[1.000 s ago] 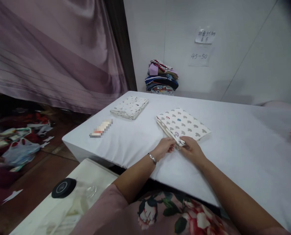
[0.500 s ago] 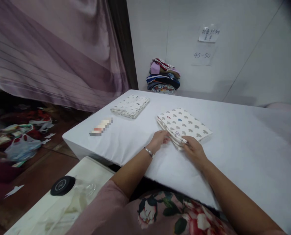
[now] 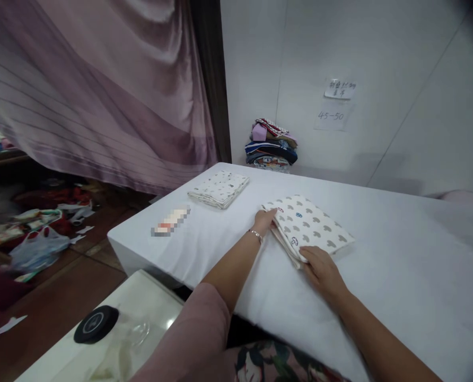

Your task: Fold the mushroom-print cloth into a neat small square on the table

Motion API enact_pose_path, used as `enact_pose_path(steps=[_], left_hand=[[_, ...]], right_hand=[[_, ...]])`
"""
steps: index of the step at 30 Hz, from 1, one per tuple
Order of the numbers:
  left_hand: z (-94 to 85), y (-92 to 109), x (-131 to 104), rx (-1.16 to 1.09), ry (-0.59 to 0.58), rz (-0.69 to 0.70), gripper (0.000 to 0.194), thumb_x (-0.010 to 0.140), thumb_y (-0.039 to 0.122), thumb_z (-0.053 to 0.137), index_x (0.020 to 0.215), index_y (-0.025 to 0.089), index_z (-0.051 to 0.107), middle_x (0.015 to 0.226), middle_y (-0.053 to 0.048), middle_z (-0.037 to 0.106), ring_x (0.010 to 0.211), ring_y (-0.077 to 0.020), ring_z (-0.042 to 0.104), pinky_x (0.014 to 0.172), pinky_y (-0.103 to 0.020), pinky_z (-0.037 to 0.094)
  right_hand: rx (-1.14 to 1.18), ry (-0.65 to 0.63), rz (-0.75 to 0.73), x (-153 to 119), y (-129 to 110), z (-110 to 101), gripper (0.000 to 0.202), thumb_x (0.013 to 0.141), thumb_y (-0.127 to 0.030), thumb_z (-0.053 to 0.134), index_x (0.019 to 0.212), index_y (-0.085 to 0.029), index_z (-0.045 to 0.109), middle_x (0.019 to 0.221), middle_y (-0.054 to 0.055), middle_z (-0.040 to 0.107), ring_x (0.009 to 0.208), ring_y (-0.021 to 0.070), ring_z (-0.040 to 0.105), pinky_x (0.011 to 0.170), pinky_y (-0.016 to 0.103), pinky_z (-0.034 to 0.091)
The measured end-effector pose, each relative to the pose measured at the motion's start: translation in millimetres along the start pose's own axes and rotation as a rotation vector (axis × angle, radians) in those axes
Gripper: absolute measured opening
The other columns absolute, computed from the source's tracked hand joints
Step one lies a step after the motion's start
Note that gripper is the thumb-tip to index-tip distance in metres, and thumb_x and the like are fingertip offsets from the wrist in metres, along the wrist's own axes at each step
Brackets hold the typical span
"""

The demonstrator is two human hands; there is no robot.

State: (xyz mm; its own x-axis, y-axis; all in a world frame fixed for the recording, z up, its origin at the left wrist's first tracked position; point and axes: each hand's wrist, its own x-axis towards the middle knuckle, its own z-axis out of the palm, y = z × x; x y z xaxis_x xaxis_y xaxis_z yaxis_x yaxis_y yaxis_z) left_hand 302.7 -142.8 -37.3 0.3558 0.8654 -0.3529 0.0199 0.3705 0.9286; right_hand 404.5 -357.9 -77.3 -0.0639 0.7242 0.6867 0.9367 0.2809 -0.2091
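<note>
A folded white cloth (image 3: pixel 314 225) with grey mushroom-like shapes and a few coloured marks lies on the white-covered table (image 3: pixel 399 276) in front of me. My left hand (image 3: pixel 265 220) grips its left corner, thumb on top and fingers underneath. At the near corner my right hand (image 3: pixel 320 268) holds the folded edge, with the thumb side under the layers. The layers part slightly along the edge between both hands. Farther left rests a second folded white cloth (image 3: pixel 220 188) with small dark prints, apart from my hands.
A blurred-out oblong item (image 3: pixel 171 221) lies near the table's left edge. Folded fabrics (image 3: pixel 272 146) are stacked by the wall. A black round object (image 3: pixel 96 323) sits on a white surface at lower left. A pink curtain (image 3: pixel 141 106) hangs at left; bags (image 3: pixel 40 246) lie on the floor.
My left hand has moved along the cloth's edge to its left corner and now grips there. My right hand stays at the near corner. The view has tilted upward somewhat.
</note>
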Motion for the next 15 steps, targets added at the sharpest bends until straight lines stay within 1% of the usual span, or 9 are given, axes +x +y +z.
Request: enact_pose_path(steps=[3, 8, 12, 15], left_hand=[[5.3, 1.4, 11.0, 0.030, 0.023, 0.024, 0.046, 0.061, 0.028, 0.079, 0.097, 0.008, 0.059, 0.079, -0.010, 0.067, 0.068, -0.0204, 0.064, 0.058, -0.030, 0.053], [6.6, -3.2, 20.3, 0.069, 0.050, 0.085, 0.050, 0.065, 0.024, 0.075, 0.108, 0.012, 0.054, 0.089, -0.010, 0.067, 0.070, -0.0155, 0.063, 0.059, -0.024, 0.052], [-4.6, -3.5, 27.5, 0.162, 0.096, 0.097, 0.060, 0.060, 0.025, 0.078, 0.112, 0.011, 0.051, 0.095, -0.012, 0.065, 0.069, -0.0166, 0.062, 0.056, -0.025, 0.050], [-20.1, 2.7, 34.8, 0.218, 0.146, 0.142, 0.067, 0.064, 0.030, 0.075, 0.122, 0.014, 0.045, 0.102, -0.013, 0.063, 0.073, -0.0170, 0.062, 0.060, -0.026, 0.049]], right_hand=[[-0.007, -0.004, -0.009, -0.4, -0.1, -0.3, 0.034, 0.087, -0.020, 0.046, 0.120, -0.024, 0.054, 0.114, 0.010, 0.062, 0.105, 0.0248, 0.058, 0.087, 0.046, 0.049], [-0.019, 0.000, -0.024, -1.2, -0.3, -0.3, 0.036, 0.086, -0.017, 0.047, 0.121, -0.023, 0.051, 0.114, 0.011, 0.061, 0.104, 0.0246, 0.057, 0.086, 0.046, 0.049], [-0.040, -0.028, -0.029, -1.8, -0.5, 1.9, 0.032, 0.087, -0.018, 0.047, 0.118, -0.023, 0.052, 0.113, 0.011, 0.061, 0.102, 0.0249, 0.057, 0.084, 0.046, 0.049], [-0.027, -0.057, -0.017, -2.3, -0.5, 2.8, 0.032, 0.087, -0.018, 0.048, 0.118, -0.023, 0.052, 0.114, 0.011, 0.060, 0.103, 0.0250, 0.056, 0.085, 0.047, 0.048]])
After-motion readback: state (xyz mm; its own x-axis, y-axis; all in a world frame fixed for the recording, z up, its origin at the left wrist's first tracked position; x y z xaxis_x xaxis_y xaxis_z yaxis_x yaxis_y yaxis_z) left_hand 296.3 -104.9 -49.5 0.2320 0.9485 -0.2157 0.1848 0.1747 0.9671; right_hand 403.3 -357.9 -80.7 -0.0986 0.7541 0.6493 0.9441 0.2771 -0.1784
